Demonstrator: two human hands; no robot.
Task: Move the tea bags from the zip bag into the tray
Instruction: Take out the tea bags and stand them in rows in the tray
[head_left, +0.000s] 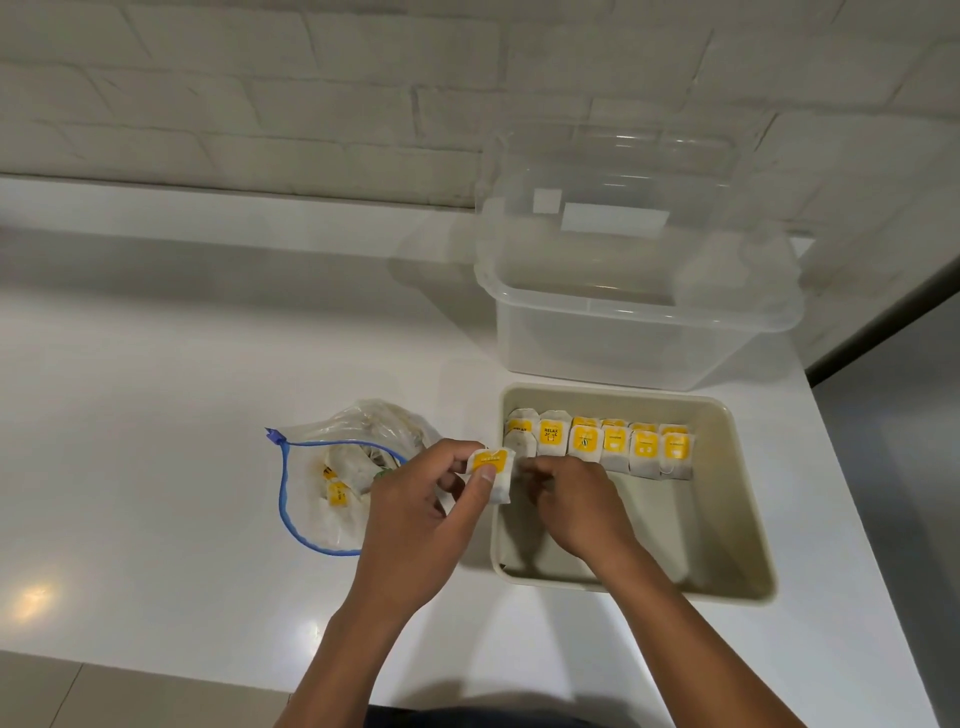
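My left hand (415, 525) pinches one tea bag (492, 474) with a yellow label between thumb and fingers, just left of the beige tray's (727, 519) near-left wall. My right hand (571, 509) reaches into the tray with its fingers curled at the left end of a row of several tea bags (613, 447) that stand along the tray's far side; its fingertips are blurred. The clear zip bag (343, 483) with a blue zipper lies open on the counter to the left, with more tea bags inside.
A clear plastic container (634, 322) stands behind the tray, with its clear lid leaning against the white brick wall. The white counter (156, 441) ends close to the right of the tray and near my body.
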